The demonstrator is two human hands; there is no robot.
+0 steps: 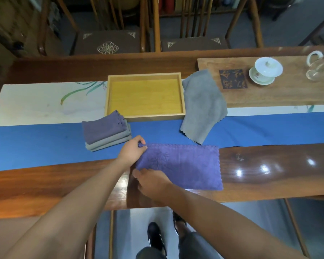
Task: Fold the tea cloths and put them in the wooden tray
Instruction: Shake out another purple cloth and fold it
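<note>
A purple tea cloth (pixel 185 165), folded once into a long strip, lies on the wooden table near its front edge. My left hand (pixel 132 151) pinches the strip's far left corner. My right hand (pixel 151 179) pinches its near left corner. A stack of folded cloths (pixel 106 130), purple on top of grey ones, sits to the left behind the strip. An unfolded grey cloth (pixel 202 105) lies spread out to the right of the wooden tray (pixel 145 115). The tray stands behind the stack, and nothing lies in it.
A blue runner (pixel 36 141) and a painted white mat (pixel 36 103) cover the table's middle. At the back right a wooden tea board (pixel 288 92) carries a lidded white cup (pixel 266 71) and a glass pitcher (pixel 320 69). Two chairs stand behind the table.
</note>
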